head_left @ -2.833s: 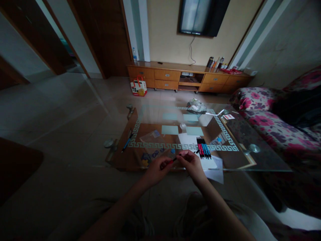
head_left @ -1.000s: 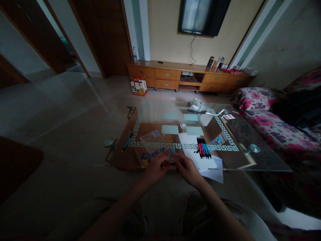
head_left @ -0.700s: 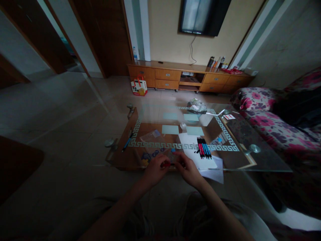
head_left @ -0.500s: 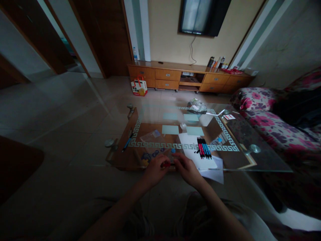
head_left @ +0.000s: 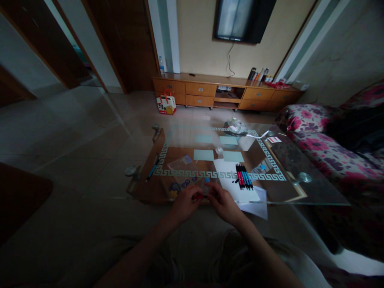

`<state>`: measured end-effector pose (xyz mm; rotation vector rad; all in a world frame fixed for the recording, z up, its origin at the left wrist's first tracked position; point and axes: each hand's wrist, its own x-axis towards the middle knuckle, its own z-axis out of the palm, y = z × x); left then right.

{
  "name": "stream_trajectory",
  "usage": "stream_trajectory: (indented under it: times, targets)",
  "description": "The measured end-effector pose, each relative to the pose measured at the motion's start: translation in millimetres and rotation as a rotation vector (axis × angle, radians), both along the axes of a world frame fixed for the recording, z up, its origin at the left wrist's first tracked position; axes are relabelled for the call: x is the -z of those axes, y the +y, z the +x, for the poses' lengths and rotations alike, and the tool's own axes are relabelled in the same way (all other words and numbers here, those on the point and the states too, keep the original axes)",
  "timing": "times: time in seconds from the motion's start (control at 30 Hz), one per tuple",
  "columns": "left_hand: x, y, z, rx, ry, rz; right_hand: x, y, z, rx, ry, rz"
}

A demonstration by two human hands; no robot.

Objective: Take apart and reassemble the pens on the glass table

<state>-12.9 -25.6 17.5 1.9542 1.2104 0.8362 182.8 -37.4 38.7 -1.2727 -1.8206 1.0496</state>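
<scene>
In the lower middle of the frame, two bare forearms are reaching up toward the near edge of the table [head_left: 312,193]. The left hand [head_left: 185,204] is pinching one end of a red pen [head_left: 198,196] with the fingers curled together. The right hand [head_left: 223,204] is closing on the other end, thumb and fingertips pressed together. The red pen is lying almost level between them, just over the table edge.

It looks to me that the hands are working on the pen's two ends, pushing parts together or pulling them apart; I cannot tell which. The next move is asking for a firm pinch on both ends and a straight force along the pen.

Just right of the hands, a paper [head_left: 240,194] is lying on the glass, and a row of pens [head_left: 243,176] is resting on it. Farther up, near the middle of the frame, a cabinet [head_left: 204,90] is standing at the wall.

The fingers are hiding the pen's tips, the room is dim, and the small blue things left of the hands are too dark to name.
</scene>
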Motion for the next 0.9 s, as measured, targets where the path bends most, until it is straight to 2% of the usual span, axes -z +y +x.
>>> stream_trajectory:
  times: [0.73, 0.83, 0.9]
  targets:
    - [0.5, -1.0, 0.7, -0.034, 0.013, 0.03, 0.9, -1.4, -2.1, -0.023, -0.077, -0.003]
    - [0.5, -0.3, 0.4, -0.034, 0.004, 0.027, -0.4, -1.1, -3.7, 0.02, -0.08, 0.01]
    - [1.6, 0.4, 0.0, -0.041, -0.006, 0.016, -0.7, 0.5, -2.5, 0.111, -0.085, 0.066]
